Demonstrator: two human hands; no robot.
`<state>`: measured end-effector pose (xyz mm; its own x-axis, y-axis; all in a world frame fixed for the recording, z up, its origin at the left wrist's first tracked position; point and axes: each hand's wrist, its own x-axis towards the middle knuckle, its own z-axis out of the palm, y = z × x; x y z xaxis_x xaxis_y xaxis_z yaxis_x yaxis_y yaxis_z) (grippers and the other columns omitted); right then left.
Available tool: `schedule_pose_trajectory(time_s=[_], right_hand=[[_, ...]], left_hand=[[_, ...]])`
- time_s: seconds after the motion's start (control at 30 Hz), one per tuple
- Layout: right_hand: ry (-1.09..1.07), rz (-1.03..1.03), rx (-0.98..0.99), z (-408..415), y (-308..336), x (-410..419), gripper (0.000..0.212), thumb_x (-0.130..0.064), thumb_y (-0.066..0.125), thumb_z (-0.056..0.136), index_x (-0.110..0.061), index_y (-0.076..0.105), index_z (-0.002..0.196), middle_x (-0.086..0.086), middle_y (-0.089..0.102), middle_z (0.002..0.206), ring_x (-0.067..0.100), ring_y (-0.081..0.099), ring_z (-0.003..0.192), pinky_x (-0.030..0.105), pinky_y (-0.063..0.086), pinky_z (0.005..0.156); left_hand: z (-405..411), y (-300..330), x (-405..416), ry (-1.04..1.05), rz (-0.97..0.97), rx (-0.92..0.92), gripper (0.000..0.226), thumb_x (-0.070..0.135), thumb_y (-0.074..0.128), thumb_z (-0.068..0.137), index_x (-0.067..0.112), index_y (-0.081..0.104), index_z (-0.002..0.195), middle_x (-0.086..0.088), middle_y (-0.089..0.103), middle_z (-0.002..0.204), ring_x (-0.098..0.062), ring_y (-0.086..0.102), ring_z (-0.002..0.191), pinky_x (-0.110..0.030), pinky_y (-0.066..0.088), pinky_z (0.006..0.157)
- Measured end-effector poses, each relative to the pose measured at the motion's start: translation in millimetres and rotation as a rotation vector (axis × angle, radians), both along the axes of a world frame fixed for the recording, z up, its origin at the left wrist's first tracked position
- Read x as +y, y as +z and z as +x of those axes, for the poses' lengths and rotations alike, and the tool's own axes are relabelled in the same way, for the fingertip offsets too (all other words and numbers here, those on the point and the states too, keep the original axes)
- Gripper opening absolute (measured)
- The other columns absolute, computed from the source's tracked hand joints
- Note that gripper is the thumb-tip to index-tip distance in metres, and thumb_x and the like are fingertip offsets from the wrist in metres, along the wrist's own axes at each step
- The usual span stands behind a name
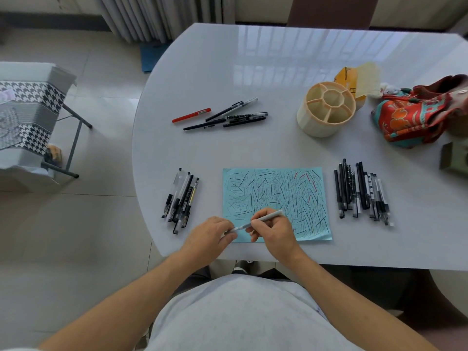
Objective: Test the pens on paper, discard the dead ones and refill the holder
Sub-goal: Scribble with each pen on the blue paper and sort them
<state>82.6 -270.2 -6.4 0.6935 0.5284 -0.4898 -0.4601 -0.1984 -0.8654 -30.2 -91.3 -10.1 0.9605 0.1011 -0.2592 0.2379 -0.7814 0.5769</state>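
Observation:
A light blue paper [276, 188] covered in scribbled pen strokes lies at the table's near edge. Over its lower left corner my right hand [273, 230] grips a grey-white pen [266, 218] by the barrel. My left hand [210, 235] pinches that pen's left end, where a cap or tip sits; which one is blurred. Several pens [181, 200] lie in a bunch left of the paper, and a larger row of pens [362, 192] lies to its right. A third group with a red pen [191, 115] rests farther back. The cream round holder [326, 108], divided into compartments, stands empty.
A colourful red and teal cloth bag [417, 115] and a yellow pack [350, 81] sit at the back right of the white table [228, 72]. A green box [455, 155] is at the right edge. A chair with houndstooth fabric [27, 115] stands to the left on the tiled floor.

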Motion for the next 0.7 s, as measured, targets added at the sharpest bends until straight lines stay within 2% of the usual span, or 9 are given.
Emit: schedule_pose_trajectory(time_s=[0.1, 0.23, 0.4, 0.5, 0.53, 0.6, 0.63, 0.7], right_hand=[[0.02, 0.02, 0.02, -1.3, 2.8, 0.8, 0.002, -0.015, 0.07, 0.084, -0.014, 0.069, 0.083, 0.022, 0.072, 0.075, 0.031, 0.067, 0.065, 0.039, 0.057, 0.06], [0.034, 0.024, 0.037, -0.8, 6.2, -3.4, 0.008, -0.009, 0.066, 0.096, -0.01, 0.07, 0.089, 0.019, 0.073, 0.077, 0.029, 0.067, 0.063, 0.036, 0.06, 0.064], [0.013, -0.021, 0.004, 2.7, 13.3, -5.5, 0.01, -0.008, 0.064, 0.099, -0.008, 0.07, 0.092, 0.017, 0.072, 0.076, 0.028, 0.066, 0.065, 0.038, 0.061, 0.067], [0.045, -0.093, -0.019, 20.1, 19.0, -9.6, 0.01, -0.015, 0.065, 0.1, -0.008, 0.071, 0.097, 0.01, 0.071, 0.079, 0.023, 0.068, 0.07, 0.04, 0.063, 0.075], [0.04, -0.105, -0.02, 30.8, 21.1, -12.3, 0.012, -0.016, 0.063, 0.101, -0.007, 0.07, 0.1, 0.008, 0.071, 0.081, 0.021, 0.068, 0.071, 0.038, 0.063, 0.074], [0.003, -0.17, -0.054, 61.9, 23.8, -21.8, 0.013, -0.015, 0.057, 0.103, -0.007, 0.066, 0.105, 0.008, 0.073, 0.09, 0.016, 0.068, 0.069, 0.034, 0.062, 0.07], [0.0, -0.257, -0.104, 80.3, 24.4, -28.5, 0.011, -0.016, 0.055, 0.103, -0.009, 0.063, 0.107, 0.009, 0.073, 0.096, 0.013, 0.067, 0.067, 0.033, 0.062, 0.067], [0.054, -0.553, -0.282, 118.0, 21.8, -47.1, 0.01, -0.022, 0.055, 0.103, -0.015, 0.059, 0.11, 0.007, 0.069, 0.098, 0.012, 0.066, 0.068, 0.035, 0.062, 0.067]], left_hand=[[4.4, 7.1, -4.7, -0.012, 0.004, 0.006, 0.025, 0.044, 0.048, 0.1, 0.024, 0.059, 0.09, 0.014, 0.059, 0.085, -0.009, 0.051, 0.087, -0.028, 0.043, 0.07], [12.1, 14.1, -8.8, 0.014, 0.0, 0.02, 0.023, 0.036, 0.051, 0.099, 0.022, 0.055, 0.081, 0.012, 0.051, 0.072, -0.012, 0.046, 0.068, -0.029, 0.033, 0.06], [23.7, 17.4, -16.8, 0.054, -0.051, 0.012, 0.02, 0.03, 0.053, 0.098, 0.02, 0.057, 0.082, 0.008, 0.059, 0.075, -0.014, 0.051, 0.069, -0.034, 0.044, 0.063], [32.8, 16.9, -20.0, 0.059, -0.12, 0.03, 0.023, 0.041, 0.05, 0.097, 0.025, 0.057, 0.081, 0.01, 0.06, 0.074, -0.012, 0.052, 0.068, -0.035, 0.044, 0.063], [35.8, 17.0, -20.5, 0.058, -0.127, 0.037, 0.022, 0.047, 0.048, 0.096, 0.03, 0.058, 0.086, 0.013, 0.062, 0.08, -0.008, 0.054, 0.073, -0.032, 0.044, 0.065], [38.6, 13.3, -18.4, 0.063, -0.116, 0.044, 0.03, 0.054, 0.048, 0.096, 0.035, 0.062, 0.114, 0.02, 0.063, 0.107, -0.003, 0.055, 0.1, -0.026, 0.046, 0.084], [37.8, 10.2, -15.4, 0.066, -0.096, 0.038, 0.04, 0.055, 0.048, 0.096, 0.032, 0.058, 0.127, 0.018, 0.06, 0.12, -0.003, 0.051, 0.114, -0.026, 0.043, 0.094], [33.6, 4.5, -7.4, 0.054, -0.027, 0.011, 0.046, 0.052, 0.048, 0.098, 0.027, 0.053, 0.136, 0.012, 0.056, 0.135, -0.008, 0.042, 0.129, -0.028, 0.037, 0.104]])
